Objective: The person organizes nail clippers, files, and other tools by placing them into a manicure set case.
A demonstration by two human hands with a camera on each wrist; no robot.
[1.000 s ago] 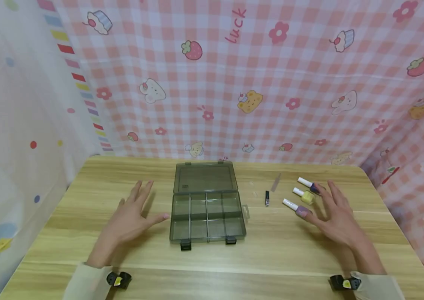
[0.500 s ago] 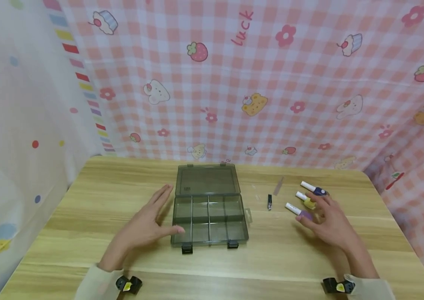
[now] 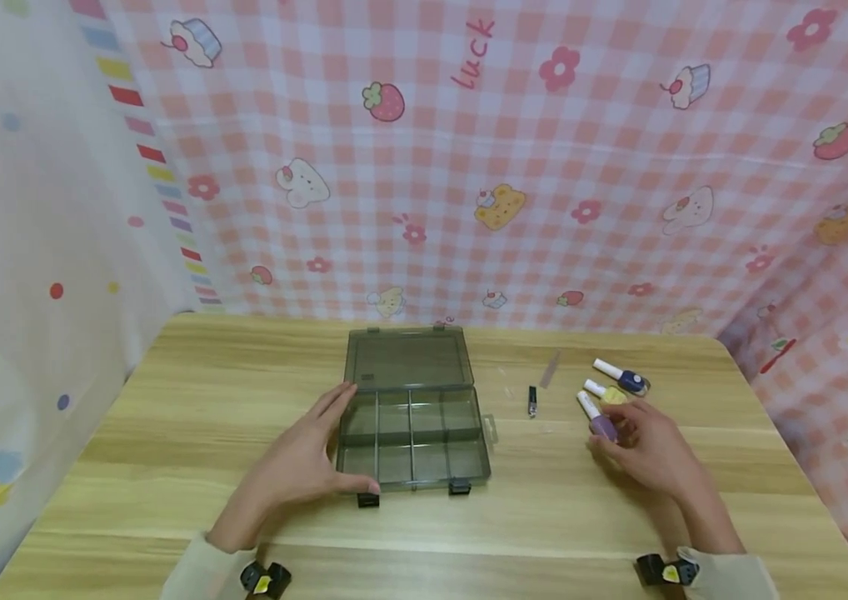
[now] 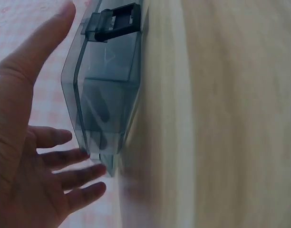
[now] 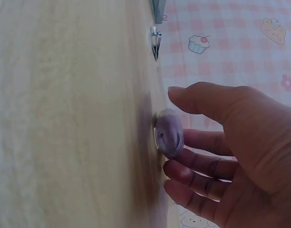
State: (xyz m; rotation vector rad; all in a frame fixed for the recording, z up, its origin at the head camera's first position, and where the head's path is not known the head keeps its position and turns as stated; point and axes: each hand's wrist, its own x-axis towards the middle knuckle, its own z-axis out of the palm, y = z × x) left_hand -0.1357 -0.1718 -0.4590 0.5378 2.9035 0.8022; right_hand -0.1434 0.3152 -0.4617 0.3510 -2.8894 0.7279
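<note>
Purple polish bottle (image 3: 602, 426) on the tabletop (image 3: 544, 517), right of the open organizer box (image 3: 412, 433), is being pinched by the right hand (image 3: 649, 454). Box's left edge is touched by the flat, relaxed left hand (image 3: 300, 467). Pick-up step apparently; next likely calls for a firm lift clear of the yellow bottle (image 3: 604, 392).

Both hands are bare, with no rings or gloves. The left hand (image 3: 296, 467) has a pink-painted thumbnail. Cream long sleeves cover the forearms to the wrists. At each cuff sits a small black clip-like device with a yellow mark, one by the left wrist and one by the right hand's (image 3: 649, 454) wrist.
</note>
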